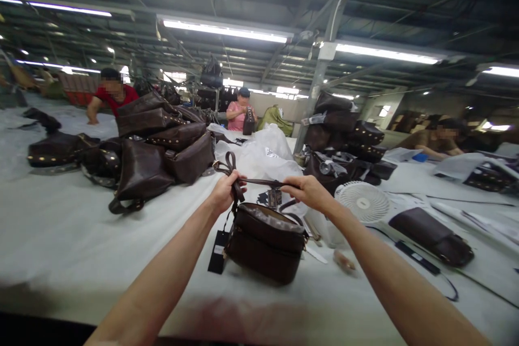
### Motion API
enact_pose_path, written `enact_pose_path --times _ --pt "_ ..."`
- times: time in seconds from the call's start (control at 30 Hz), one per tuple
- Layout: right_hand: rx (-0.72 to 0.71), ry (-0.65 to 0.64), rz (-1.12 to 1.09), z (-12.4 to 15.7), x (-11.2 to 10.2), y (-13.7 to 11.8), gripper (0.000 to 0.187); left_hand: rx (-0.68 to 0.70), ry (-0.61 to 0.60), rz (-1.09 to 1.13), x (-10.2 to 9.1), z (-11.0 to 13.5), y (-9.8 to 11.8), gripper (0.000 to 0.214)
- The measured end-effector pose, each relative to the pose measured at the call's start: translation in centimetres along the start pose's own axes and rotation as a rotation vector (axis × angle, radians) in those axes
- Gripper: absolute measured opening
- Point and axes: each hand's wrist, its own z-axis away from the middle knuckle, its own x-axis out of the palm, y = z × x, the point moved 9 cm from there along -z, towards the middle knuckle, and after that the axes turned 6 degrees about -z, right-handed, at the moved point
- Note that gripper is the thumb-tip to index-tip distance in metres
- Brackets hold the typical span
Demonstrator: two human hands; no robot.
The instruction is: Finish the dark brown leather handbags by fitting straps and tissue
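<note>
A small dark brown leather bag (265,240) stands on the white table (60,238) in front of me, with a black hang tag (218,251) dangling at its left. Its thin brown strap (259,181) is stretched level between my two hands above the bag. My left hand (225,190) is closed round the strap's looped end. My right hand (308,190) pinches the strap further right.
A heap of brown bags (162,146) lies at the left, another dark pile (344,146) at the right behind a white desk fan (363,201). White plastic bags (259,154) sit behind my hands. A brown pouch (432,235) lies right. Three other people work at the far tables.
</note>
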Motion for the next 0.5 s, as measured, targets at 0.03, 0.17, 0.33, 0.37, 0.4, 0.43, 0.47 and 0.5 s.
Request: enact_pose_path --times 0.03,0.17,0.33,0.37,0.4,0.43,0.47,0.5 --pt "-0.007 0.006 0.018 0.3 -0.9 -0.2 0.023 -0.019 0.005 0.054 -0.1 -0.1 -0.1 0.028" --pt "-0.025 -0.033 0.106 1.3 -2.7 -0.8 0.023 -0.080 0.063 0.350 -0.6 -0.5 -0.3 0.043" --pt "0.002 -0.057 0.107 2.4 -2.5 -0.9 0.021 -0.079 0.074 0.376 -0.8 -0.7 -0.4 0.039" --pt "0.005 -0.075 0.082 2.6 -2.2 -1.1 0.022 -0.080 0.069 0.373 -0.7 -0.8 -0.5 0.037" --pt "0.000 -0.096 0.059 2.7 -1.8 -1.4 0.022 -0.077 0.072 0.374 -0.8 -0.9 -0.6 0.036" --pt "-0.013 -0.116 0.040 2.9 -1.5 -1.9 0.024 -0.072 0.083 0.379 -1.0 -1.1 -0.7 0.036" --pt "-0.033 -0.129 0.028 3.1 -1.2 -2.5 0.025 -0.066 0.100 0.386 -1.2 -1.2 -0.7 0.036" --pt "-0.056 -0.138 0.023 3.3 -0.9 -3.2 0.027 -0.061 0.121 0.396 -1.6 -1.4 -0.8 0.037"
